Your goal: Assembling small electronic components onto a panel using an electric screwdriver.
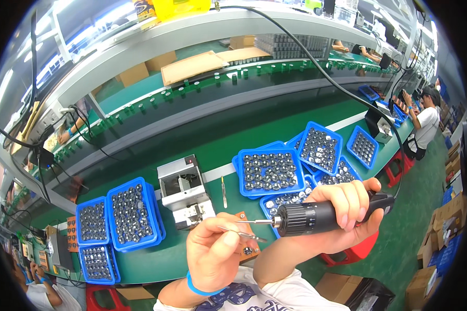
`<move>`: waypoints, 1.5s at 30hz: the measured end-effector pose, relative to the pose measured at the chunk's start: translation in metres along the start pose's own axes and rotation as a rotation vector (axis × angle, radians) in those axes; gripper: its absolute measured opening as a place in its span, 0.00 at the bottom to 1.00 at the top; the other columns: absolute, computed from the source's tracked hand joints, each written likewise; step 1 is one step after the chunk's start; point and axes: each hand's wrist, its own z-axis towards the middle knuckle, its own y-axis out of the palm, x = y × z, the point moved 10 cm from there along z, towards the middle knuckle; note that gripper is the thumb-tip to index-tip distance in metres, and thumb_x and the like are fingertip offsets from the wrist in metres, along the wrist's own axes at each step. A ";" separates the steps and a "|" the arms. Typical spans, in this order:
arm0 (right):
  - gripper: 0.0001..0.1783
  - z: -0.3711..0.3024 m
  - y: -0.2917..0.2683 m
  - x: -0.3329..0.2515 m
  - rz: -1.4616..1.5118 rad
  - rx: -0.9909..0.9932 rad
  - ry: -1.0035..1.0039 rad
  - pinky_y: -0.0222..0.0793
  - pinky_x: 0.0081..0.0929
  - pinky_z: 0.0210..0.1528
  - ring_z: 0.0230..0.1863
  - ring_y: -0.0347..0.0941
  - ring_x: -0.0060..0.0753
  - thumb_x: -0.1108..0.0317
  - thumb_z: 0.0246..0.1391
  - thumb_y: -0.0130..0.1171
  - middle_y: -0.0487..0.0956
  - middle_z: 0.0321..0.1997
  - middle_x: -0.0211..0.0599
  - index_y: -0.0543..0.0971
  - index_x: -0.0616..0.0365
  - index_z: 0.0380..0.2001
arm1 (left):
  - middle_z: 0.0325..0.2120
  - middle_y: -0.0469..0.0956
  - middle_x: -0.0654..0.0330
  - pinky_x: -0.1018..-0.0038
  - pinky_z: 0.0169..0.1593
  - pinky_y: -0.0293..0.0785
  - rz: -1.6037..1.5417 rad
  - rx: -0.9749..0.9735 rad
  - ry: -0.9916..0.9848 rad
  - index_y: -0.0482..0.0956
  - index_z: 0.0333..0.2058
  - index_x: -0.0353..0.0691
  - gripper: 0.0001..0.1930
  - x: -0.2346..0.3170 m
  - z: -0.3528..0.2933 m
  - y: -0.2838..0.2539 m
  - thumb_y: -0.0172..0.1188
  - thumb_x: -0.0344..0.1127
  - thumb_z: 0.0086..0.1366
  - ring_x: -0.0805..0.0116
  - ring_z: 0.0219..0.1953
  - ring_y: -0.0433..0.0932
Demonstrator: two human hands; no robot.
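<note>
Mid-step, I'd judge: right hand [347, 207] fingers wrapped round the black electric screwdriver [327, 213], bit pointing left. Left hand [213, 254] fingers pinch thin metal tweezers [242, 234] at the bit tip. Small brown circuit board [246, 243] on green desk [192, 150] beneath, apparently not yet fastened.

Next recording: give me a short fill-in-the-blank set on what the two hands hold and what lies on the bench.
1. The right hand grips a black electric ____ with its bit pointing toward the left hand.
2. The left hand pinches a thin pair of ____.
3. The trays of small parts are ____ in colour.
4. The left wrist wears a blue ____.

Missing words: screwdriver; tweezers; blue; band
</note>
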 end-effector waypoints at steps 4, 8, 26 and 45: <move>0.19 0.010 0.002 -0.011 0.014 0.049 0.012 0.68 0.20 0.28 0.21 0.65 0.22 0.67 0.60 0.58 0.67 0.24 0.30 0.69 0.68 0.49 | 0.34 0.76 0.53 0.66 0.41 0.76 0.076 0.005 0.130 0.75 0.37 0.37 0.05 0.019 0.009 0.006 0.59 0.28 0.63 0.64 0.34 0.76; 0.28 0.011 -0.012 -0.008 -0.197 0.080 0.086 0.64 0.24 0.25 0.19 0.63 0.24 0.47 0.66 0.50 0.67 0.24 0.31 0.69 0.63 0.54 | 0.36 0.76 0.51 0.69 0.43 0.74 0.386 -0.059 0.476 0.72 0.34 0.36 0.04 0.083 0.019 0.030 0.58 0.26 0.62 0.65 0.36 0.75; 0.53 -0.022 -0.070 -0.040 -0.482 0.150 0.448 0.60 0.38 0.16 0.11 0.63 0.37 0.17 0.53 0.25 0.67 0.14 0.42 0.74 0.58 0.45 | 0.34 0.81 0.53 0.58 0.50 0.71 2.225 -0.436 1.323 0.84 0.31 0.45 0.06 0.031 0.346 0.283 0.58 0.33 0.60 0.52 0.45 0.76; 0.43 -0.034 -0.087 -0.043 -0.400 0.478 0.442 0.63 0.35 0.24 0.17 0.64 0.35 0.26 0.59 0.34 0.69 0.19 0.37 0.74 0.57 0.46 | 0.34 0.82 0.51 0.68 0.45 0.75 1.494 -0.768 1.145 0.83 0.37 0.35 0.06 0.051 0.137 0.239 0.62 0.25 0.61 0.54 0.40 0.80</move>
